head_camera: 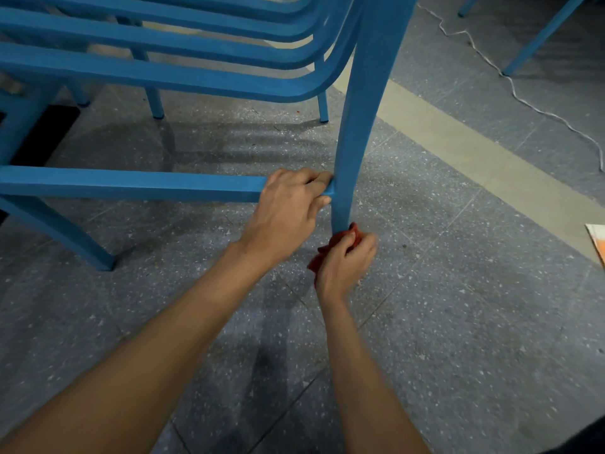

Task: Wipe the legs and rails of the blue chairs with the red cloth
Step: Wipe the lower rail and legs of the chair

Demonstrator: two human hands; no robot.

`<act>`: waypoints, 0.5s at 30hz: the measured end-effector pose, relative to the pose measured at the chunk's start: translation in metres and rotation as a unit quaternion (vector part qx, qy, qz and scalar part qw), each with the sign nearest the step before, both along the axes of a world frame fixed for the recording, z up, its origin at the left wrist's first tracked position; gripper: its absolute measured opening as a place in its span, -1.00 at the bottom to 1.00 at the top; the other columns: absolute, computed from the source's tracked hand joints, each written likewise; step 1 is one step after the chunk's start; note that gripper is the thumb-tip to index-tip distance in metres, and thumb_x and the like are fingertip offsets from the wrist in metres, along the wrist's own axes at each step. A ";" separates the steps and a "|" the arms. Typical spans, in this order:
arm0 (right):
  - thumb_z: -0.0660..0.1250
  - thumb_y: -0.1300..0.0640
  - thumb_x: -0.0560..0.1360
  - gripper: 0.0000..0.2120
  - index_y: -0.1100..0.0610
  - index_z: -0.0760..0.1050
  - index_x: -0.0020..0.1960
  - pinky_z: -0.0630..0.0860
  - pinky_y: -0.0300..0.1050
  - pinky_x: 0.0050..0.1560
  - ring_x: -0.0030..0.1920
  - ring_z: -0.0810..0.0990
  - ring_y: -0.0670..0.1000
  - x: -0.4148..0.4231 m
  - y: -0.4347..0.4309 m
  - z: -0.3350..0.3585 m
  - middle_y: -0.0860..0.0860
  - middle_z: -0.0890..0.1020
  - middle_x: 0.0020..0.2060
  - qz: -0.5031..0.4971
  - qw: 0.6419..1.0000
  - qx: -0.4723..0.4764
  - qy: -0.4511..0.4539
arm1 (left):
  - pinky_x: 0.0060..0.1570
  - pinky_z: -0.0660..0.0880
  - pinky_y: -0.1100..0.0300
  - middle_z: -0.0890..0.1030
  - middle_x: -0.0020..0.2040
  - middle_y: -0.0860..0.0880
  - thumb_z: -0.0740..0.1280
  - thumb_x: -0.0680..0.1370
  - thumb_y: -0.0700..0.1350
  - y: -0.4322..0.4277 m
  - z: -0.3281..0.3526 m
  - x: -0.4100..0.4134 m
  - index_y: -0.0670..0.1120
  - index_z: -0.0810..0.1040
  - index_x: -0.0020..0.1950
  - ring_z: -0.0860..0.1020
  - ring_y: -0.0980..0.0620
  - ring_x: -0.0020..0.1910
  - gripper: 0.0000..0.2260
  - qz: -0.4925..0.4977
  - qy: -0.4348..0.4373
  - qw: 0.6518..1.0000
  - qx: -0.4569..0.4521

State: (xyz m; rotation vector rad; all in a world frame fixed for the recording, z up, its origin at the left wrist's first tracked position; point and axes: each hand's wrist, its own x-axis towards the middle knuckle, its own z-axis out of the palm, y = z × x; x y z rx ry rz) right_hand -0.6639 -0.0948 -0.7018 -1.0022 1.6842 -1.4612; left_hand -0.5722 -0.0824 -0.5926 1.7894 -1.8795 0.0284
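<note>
A stack of blue chairs (183, 80) fills the upper left. Its near leg (355, 132) runs down the middle of the view, and a low side rail (131, 185) meets it from the left. My left hand (289, 211) grips the rail's right end, right where it joins the leg. My right hand (345, 260) holds the red cloth (330, 249) bunched around the bottom of that leg, close to the floor. The leg's foot is hidden by the cloth and hand.
Grey speckled floor tiles (458, 322) lie all around, crossed by a pale beige strip (458, 139). A white cord (523, 99) trails along the floor at upper right, near another blue chair leg (537, 40). An orange-and-white paper (597, 240) lies at the right edge.
</note>
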 end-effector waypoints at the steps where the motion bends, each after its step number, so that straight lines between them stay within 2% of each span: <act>1: 0.16 0.21 0.58 -0.88 0.27 0.41 -0.03 0.36 -0.41 -0.19 -0.12 0.49 0.09 0.002 -0.004 -0.010 0.20 0.50 -0.05 -0.027 0.999 0.028 -0.033 | 0.12 0.25 0.16 0.62 0.03 -0.05 0.31 0.55 -0.13 0.000 -0.002 0.000 -0.15 0.53 0.27 0.53 -0.06 -0.02 -0.70 -0.002 -0.010 1.000 -0.009; 3: 0.12 0.10 0.56 -0.86 0.16 0.37 -0.07 0.56 -0.04 -0.15 -0.18 0.59 0.20 0.005 -0.013 -0.025 0.20 0.51 -0.03 -0.065 0.985 0.098 -0.130 | 0.12 0.27 0.14 0.62 0.00 -0.05 0.31 0.55 -0.12 -0.001 -0.007 0.000 -0.15 0.52 0.26 0.53 -0.06 -0.05 -0.70 -0.006 -0.025 0.999 -0.027; 5: 0.10 -0.05 0.51 -0.87 -0.01 0.32 -0.13 0.63 0.13 -0.24 -0.22 0.64 0.27 0.001 -0.025 -0.058 0.19 0.52 -0.01 -0.078 0.972 0.163 -0.150 | 0.12 0.29 0.13 0.62 0.00 -0.05 0.30 0.54 -0.12 -0.002 -0.012 0.001 -0.15 0.53 0.25 0.54 -0.06 -0.04 -0.71 -0.011 -0.030 0.999 -0.039; 6: 0.09 -0.15 0.45 -0.86 -0.11 0.30 -0.16 0.63 0.17 -0.20 -0.19 0.64 0.27 -0.002 -0.033 -0.084 0.19 0.53 -0.01 -0.082 0.968 0.187 -0.144 | 0.13 0.29 0.13 0.62 0.01 -0.05 0.29 0.55 -0.11 -0.002 -0.014 0.002 -0.14 0.52 0.25 0.54 -0.06 -0.03 -0.71 -0.014 -0.032 0.999 -0.041; 8: 0.08 -0.22 0.42 -0.83 -0.14 0.30 -0.16 0.61 0.20 -0.10 -0.13 0.63 0.24 -0.008 -0.037 -0.103 0.18 0.57 -0.04 -0.085 0.958 0.231 -0.146 | 0.15 0.28 0.13 0.62 0.04 -0.05 0.24 0.56 -0.09 -0.002 -0.017 0.003 -0.14 0.51 0.26 0.55 -0.06 0.01 -0.70 -0.019 -0.035 0.998 -0.042; 9: 0.12 -0.14 0.49 -0.87 -0.10 0.31 -0.15 0.61 0.20 -0.08 -0.12 0.64 0.23 -0.013 -0.038 -0.112 0.18 0.58 -0.04 -0.079 0.954 0.249 -0.148 | 0.16 0.28 0.13 0.61 0.05 -0.05 0.23 0.56 -0.10 -0.002 -0.017 0.003 -0.15 0.50 0.27 0.55 -0.06 0.02 -0.70 -0.022 -0.037 0.998 -0.044; 11: 0.15 0.06 0.58 -0.88 0.04 0.34 -0.12 0.63 0.19 -0.08 -0.12 0.65 0.20 -0.018 -0.023 -0.087 0.19 0.62 -0.04 -0.075 0.943 0.277 -0.168 | 0.17 0.30 0.12 0.60 0.10 -0.07 0.26 0.56 -0.16 0.001 -0.018 0.003 -0.18 0.49 0.29 0.54 -0.04 0.06 -0.70 -0.035 -0.020 0.997 -0.071; 13: 0.17 0.13 0.59 -0.87 0.08 0.37 -0.13 0.63 0.15 -0.12 -0.15 0.65 0.16 -0.025 -0.007 -0.070 0.19 0.64 -0.05 -0.054 0.936 0.294 -0.189 | 0.17 0.40 0.08 0.57 0.15 -0.10 0.27 0.55 -0.30 0.012 -0.016 0.001 -0.22 0.48 0.31 0.50 0.01 0.12 -0.68 -0.042 0.057 0.989 -0.130; 15: 0.19 0.15 0.59 -0.89 0.15 0.45 -0.05 0.57 -0.02 -0.27 -0.23 0.60 0.10 -0.033 0.006 -0.063 0.17 0.63 -0.08 -0.037 0.926 0.305 -0.219 | 0.08 0.50 0.01 0.57 0.14 -0.10 0.24 0.54 -0.38 0.029 -0.017 -0.003 -0.23 0.49 0.30 0.51 0.03 0.10 -0.67 -0.024 0.141 0.969 -0.200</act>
